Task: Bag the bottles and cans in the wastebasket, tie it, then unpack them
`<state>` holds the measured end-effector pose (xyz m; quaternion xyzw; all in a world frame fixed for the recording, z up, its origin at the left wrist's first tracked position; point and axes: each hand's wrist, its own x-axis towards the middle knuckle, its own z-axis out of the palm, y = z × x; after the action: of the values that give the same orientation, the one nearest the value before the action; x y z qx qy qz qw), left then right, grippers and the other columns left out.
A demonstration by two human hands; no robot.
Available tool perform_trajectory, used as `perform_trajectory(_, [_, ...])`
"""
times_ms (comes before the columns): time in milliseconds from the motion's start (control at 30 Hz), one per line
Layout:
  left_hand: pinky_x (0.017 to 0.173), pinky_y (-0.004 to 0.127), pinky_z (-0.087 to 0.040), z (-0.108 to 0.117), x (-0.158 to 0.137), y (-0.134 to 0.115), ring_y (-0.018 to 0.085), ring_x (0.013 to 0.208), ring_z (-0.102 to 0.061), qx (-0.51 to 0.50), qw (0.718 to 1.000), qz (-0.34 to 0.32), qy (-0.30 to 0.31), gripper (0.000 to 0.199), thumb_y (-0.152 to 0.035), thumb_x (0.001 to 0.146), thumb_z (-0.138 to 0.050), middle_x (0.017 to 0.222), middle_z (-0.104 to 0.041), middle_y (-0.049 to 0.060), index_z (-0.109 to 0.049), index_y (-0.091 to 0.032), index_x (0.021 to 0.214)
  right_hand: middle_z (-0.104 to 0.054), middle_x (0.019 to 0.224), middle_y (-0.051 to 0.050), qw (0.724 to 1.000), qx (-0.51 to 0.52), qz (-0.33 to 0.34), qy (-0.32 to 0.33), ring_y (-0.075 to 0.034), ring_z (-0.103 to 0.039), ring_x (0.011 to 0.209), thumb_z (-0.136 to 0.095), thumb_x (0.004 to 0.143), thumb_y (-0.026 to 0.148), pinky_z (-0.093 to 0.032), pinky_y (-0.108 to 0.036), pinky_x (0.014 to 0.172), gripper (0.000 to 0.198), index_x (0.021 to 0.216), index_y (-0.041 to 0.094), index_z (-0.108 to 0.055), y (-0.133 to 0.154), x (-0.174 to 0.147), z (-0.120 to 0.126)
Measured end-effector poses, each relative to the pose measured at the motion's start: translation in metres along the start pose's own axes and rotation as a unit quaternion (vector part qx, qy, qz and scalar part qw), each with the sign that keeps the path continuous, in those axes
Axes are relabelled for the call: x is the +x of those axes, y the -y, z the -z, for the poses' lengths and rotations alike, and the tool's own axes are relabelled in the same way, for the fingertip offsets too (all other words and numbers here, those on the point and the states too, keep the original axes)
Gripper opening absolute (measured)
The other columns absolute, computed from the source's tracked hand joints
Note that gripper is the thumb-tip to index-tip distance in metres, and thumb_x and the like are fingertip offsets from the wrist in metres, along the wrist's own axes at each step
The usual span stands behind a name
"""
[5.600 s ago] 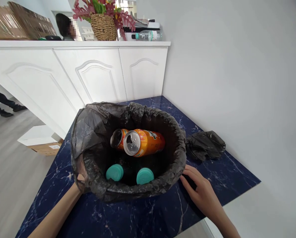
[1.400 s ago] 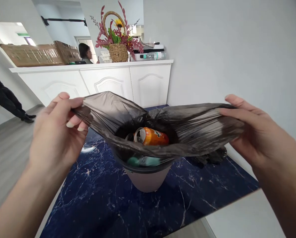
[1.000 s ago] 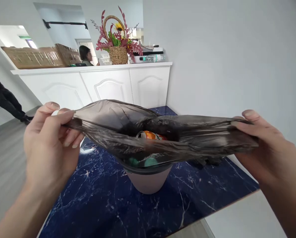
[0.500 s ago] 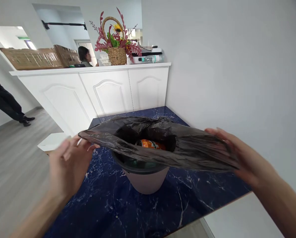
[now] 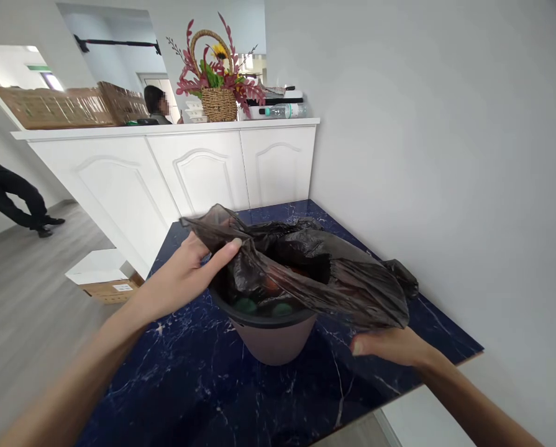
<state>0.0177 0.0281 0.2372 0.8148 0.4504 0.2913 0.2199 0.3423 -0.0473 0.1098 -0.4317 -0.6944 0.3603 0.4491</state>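
Observation:
A pinkish-grey bin with a dark rim stands upright on the blue marbled table. Its black plastic bag is bunched above the rim, spreading to both sides. My left hand grips the bag's left edge, thumb in front and the other fingers mostly behind the film. Below the bag's right end is my right hand, thumb stretched out to the left; its other fingers are largely hidden. Through the thin film, something orange-red and green rounded shapes show faintly.
White cabinets stand behind the table, carrying a flower basket, a plastic bottle and a cardboard box. A grey wall borders the right. Another box sits on the floor at left. Two people are in the background.
My left hand has moved right and inward, folding the bag's left side over the opening. My right hand has dropped down and left beneath the bag. The orange can is now covered by film.

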Motion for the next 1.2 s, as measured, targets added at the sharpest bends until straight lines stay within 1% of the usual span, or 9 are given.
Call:
perform_trajectory(100, [0.061,0.032,-0.053,-0.004,0.008,-0.006,0.022,0.066,-0.058,-0.007,1.0,-0.008,-0.027,0.06,-0.06,0.1,-0.062,0.06,-0.054,0.004,-0.049,-0.024,0.054,-0.077,0.133,-0.008,0.997,0.018,-0.015,-0.077,-0.038,-0.061,0.143,-0.066,0.093,0.073,-0.045,-0.059,0.126,0.056,0.132,0.033,-0.077,0.018,0.011,-0.002])
perform_trajectory(167, [0.047,0.029,-0.038,-0.008,0.01,-0.008,0.016,0.052,-0.041,-0.018,0.998,0.02,-0.06,0.069,-0.06,0.1,-0.061,0.052,-0.038,0.001,-0.034,-0.024,0.048,-0.073,0.143,-0.005,0.984,0.027,-0.072,-0.159,-0.035,-0.051,0.153,-0.066,0.097,0.068,-0.034,-0.057,0.133,0.053,0.137,0.035,-0.074,0.023,0.016,-0.003])
perform_trajectory(233, [0.045,0.028,-0.034,-0.01,0.013,-0.01,0.015,0.052,-0.038,-0.048,0.994,0.035,-0.093,0.065,-0.061,0.101,-0.059,0.052,-0.04,0.0,-0.041,-0.024,0.051,-0.069,0.149,-0.001,0.968,0.055,-0.112,-0.219,-0.034,-0.045,0.157,-0.068,0.096,0.068,-0.031,-0.054,0.135,0.055,0.141,0.035,-0.072,0.024,0.022,-0.002])
perform_trajectory(300, [0.051,0.028,-0.041,-0.012,0.018,-0.012,0.017,0.058,-0.048,-0.104,0.986,0.032,-0.128,0.057,-0.061,0.101,-0.06,0.058,-0.052,0.001,-0.055,-0.022,0.059,-0.069,0.149,0.0,0.958,0.103,-0.125,-0.236,-0.034,-0.046,0.157,-0.067,0.097,0.068,-0.036,-0.052,0.133,0.055,0.14,0.035,-0.072,0.024,0.029,0.001])
perform_trajectory(467, [0.072,0.034,-0.058,-0.016,0.045,-0.015,0.023,0.074,-0.066,-0.258,0.95,0.033,-0.171,0.045,-0.057,0.096,-0.073,0.065,-0.064,0.004,-0.067,-0.02,0.071,-0.071,0.147,-0.001,0.941,0.228,-0.075,-0.239,-0.031,-0.053,0.152,-0.068,0.099,0.063,-0.044,-0.052,0.129,0.045,0.132,0.034,-0.075,0.033,0.064,0.008])
perform_trajectory(633, [0.079,0.036,-0.064,-0.017,0.071,-0.019,0.025,0.082,-0.076,-0.409,0.892,0.068,-0.181,0.029,-0.043,0.098,-0.074,0.076,-0.074,0.008,-0.071,-0.017,0.084,-0.075,0.139,-0.005,0.925,0.332,0.018,-0.185,-0.029,-0.057,0.148,-0.067,0.102,0.049,-0.05,-0.052,0.124,0.029,0.116,0.027,-0.079,0.048,0.098,0.01])
perform_trajectory(867, [0.098,0.035,-0.063,-0.018,0.061,-0.041,0.024,0.103,-0.078,-0.537,0.811,0.017,-0.232,0.024,-0.038,0.106,-0.062,0.092,-0.079,0.007,-0.071,-0.018,0.095,-0.079,0.13,0.0,0.906,0.399,0.077,-0.123,-0.027,-0.059,0.146,-0.067,0.1,0.046,-0.053,-0.049,0.121,0.023,0.11,0.028,-0.078,0.073,0.109,0.01])
perform_trajectory(1067, [0.101,0.032,-0.06,-0.017,0.03,-0.079,0.013,0.078,-0.073,-0.636,0.728,-0.086,-0.242,0.028,-0.013,0.111,-0.046,0.07,-0.06,-0.005,-0.061,-0.018,0.088,-0.079,0.108,0.002,0.892,0.421,0.107,-0.126,-0.026,-0.067,0.133,-0.066,0.102,0.047,-0.057,-0.05,0.115,0.017,0.1,0.032,-0.073,0.091,0.103,0.005])
perform_trajectory(1200, [0.094,0.026,-0.061,-0.01,0.013,-0.088,0.007,0.059,-0.061,-0.668,0.693,-0.093,-0.256,0.035,-0.008,0.113,-0.032,0.06,-0.048,-0.009,-0.056,-0.018,0.089,-0.061,0.075,0.005,0.872,0.453,0.13,-0.135,-0.017,-0.072,0.09,-0.066,0.103,0.034,-0.058,-0.041,0.113,0.013,0.09,0.031,-0.064,0.102,0.096,0.005])
